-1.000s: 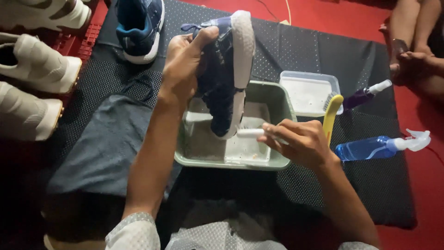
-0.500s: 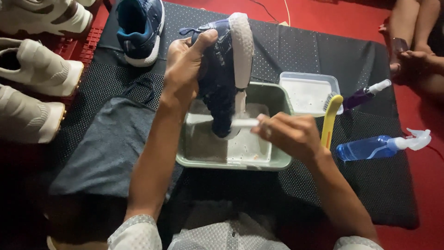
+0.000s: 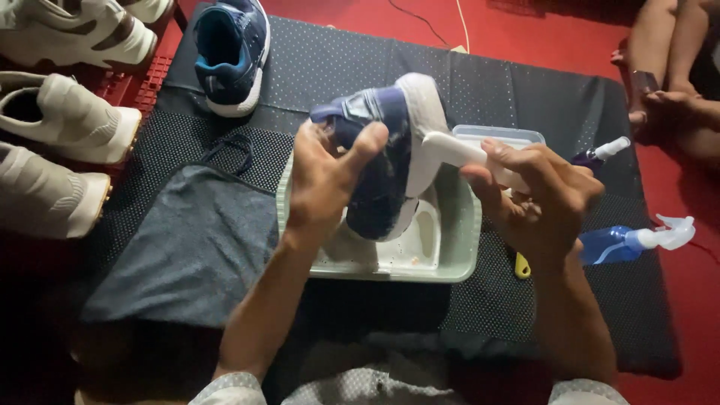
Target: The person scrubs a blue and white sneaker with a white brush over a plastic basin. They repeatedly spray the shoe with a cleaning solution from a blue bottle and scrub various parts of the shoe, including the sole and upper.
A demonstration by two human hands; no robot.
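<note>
The left hand [image 3: 326, 176] grips a dark blue shoe [image 3: 379, 161] by its upper, holding it tilted with the white sole turned to the right, above a pale green basin [image 3: 457, 259] that sits on a black dotted mat [image 3: 495, 75]. The right hand [image 3: 540, 191] is closed around the handle of a white brush [image 3: 457, 152], whose head presses against the shoe's sole. A grey cloth [image 3: 187, 247] lies left of the basin, a blue spray bottle [image 3: 634, 241] to the right.

The blue shoe [image 3: 379, 169] hides the head of the white brush [image 3: 465, 154], so its bristles cannot be seen. The yellow tool [image 3: 522, 265] shows only its tip below the right hand [image 3: 536, 191]. The pale shoes [image 3: 52, 120] at far left and the other person's legs [image 3: 667, 52] at far right are cut off by the edges.
</note>
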